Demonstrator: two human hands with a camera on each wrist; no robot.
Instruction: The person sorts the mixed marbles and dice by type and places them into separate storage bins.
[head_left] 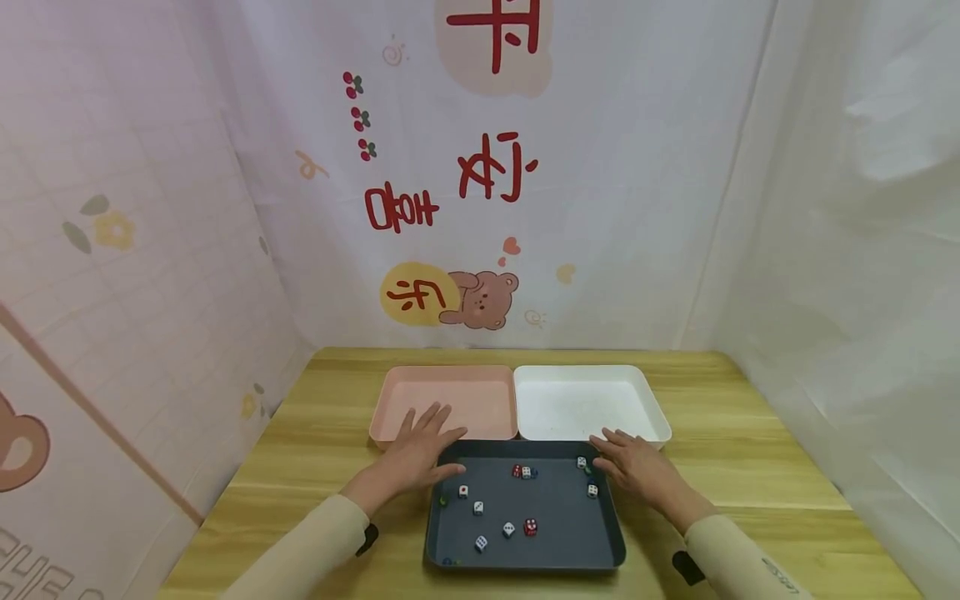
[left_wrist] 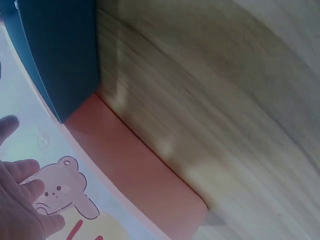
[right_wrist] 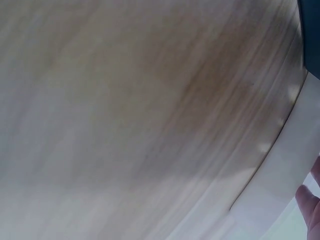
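Note:
A dark grey tray (head_left: 562, 546) lies nearest the person, with several small dice scattered in it. Most are white, such as the white die (head_left: 481, 543); a red die (head_left: 531, 527) sits near the middle. Small green and blue pieces, too small to identify, lie near the tray's sides. My left hand (head_left: 412, 457) is spread at the tray's far left corner, its fingers reaching over the pink tray (head_left: 480, 400). At the far right corner, my right hand (head_left: 637, 468) has its fingers extended beside the white tray (head_left: 592, 400). Neither hand holds anything.
Pink and white trays stand side by side behind the dark one, on a wood-grain table (head_left: 750, 467). White printed cloth (head_left: 630, 208) hangs behind the table and along both sides.

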